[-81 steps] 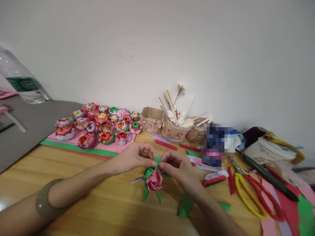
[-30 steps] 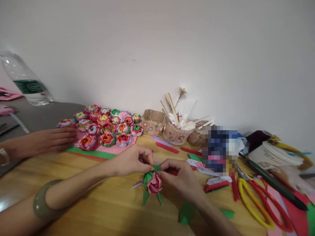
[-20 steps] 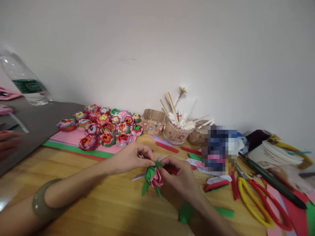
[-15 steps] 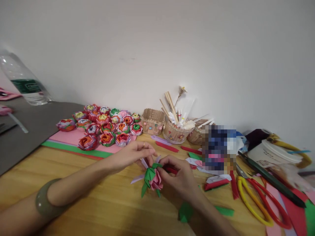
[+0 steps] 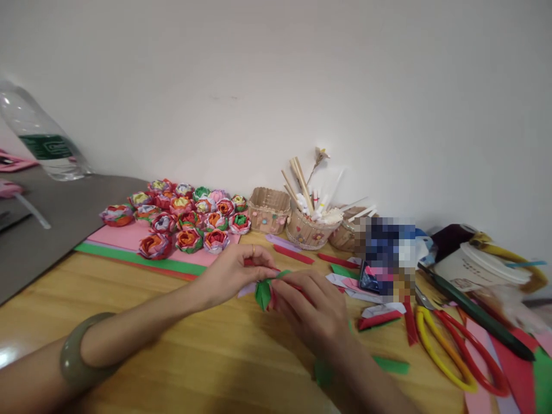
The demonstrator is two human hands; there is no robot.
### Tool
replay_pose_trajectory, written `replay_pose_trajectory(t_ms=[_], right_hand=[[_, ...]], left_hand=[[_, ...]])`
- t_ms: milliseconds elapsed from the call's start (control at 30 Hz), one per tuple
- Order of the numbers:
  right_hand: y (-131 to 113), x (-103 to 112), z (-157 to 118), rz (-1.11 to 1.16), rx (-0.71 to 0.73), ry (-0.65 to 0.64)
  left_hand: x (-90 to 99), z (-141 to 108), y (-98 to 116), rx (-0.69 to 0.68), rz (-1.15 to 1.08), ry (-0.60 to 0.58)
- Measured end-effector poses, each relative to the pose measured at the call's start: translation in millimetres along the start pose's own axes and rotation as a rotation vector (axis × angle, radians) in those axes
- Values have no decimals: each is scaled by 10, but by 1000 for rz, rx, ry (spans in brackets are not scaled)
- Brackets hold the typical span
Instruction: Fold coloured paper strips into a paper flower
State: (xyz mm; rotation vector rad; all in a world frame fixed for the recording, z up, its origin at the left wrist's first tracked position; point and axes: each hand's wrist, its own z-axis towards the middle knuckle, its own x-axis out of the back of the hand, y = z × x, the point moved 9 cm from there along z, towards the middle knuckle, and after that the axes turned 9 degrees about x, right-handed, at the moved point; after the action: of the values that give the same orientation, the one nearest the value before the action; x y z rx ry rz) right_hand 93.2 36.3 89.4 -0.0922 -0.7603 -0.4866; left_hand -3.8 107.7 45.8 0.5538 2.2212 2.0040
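Between both hands, just above the wooden table [image 5: 172, 328], is a folded paper flower [image 5: 263, 294] with green and lilac petals; most of it is hidden behind fingers. My left hand [image 5: 235, 273], with a ring on it and a bangle on the wrist, pinches its far left side. Curled fingers of my right hand [image 5: 313, 299] grip it from the right. Under my right wrist lies a piece of green paper [image 5: 323, 372], partly covered.
Finished paper flowers [image 5: 188, 240] stand in rows on coloured sheets [image 5: 129, 253] at the left. Behind are small decorated baskets [image 5: 269, 210], one holding sticks. Scissors [image 5: 446, 351], folded paper strips [image 5: 382, 316] and a white tub [image 5: 478, 267] lie right. A bottle [image 5: 47, 144] stands far left.
The flower has been turned, so its pink petals and hanging green leaves no longer show. My right hand has shifted over more of it, and both hands have drawn closer together.
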Motion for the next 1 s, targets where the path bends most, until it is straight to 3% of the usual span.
replay_pose_trajectory(t_ms=[267, 600, 867, 1000], right_hand=[[-177, 91, 2, -17, 180, -39], [-234, 112, 32, -64, 258, -93], [-130, 87, -21, 23, 227, -21], [3, 89, -14, 176, 95, 43]], left_hand=[[14, 13, -56, 33, -108, 2], [11, 6, -92, 63, -203, -34], [-54, 70, -258, 88, -404, -157], [-57, 101, -279, 90, -440, -181]])
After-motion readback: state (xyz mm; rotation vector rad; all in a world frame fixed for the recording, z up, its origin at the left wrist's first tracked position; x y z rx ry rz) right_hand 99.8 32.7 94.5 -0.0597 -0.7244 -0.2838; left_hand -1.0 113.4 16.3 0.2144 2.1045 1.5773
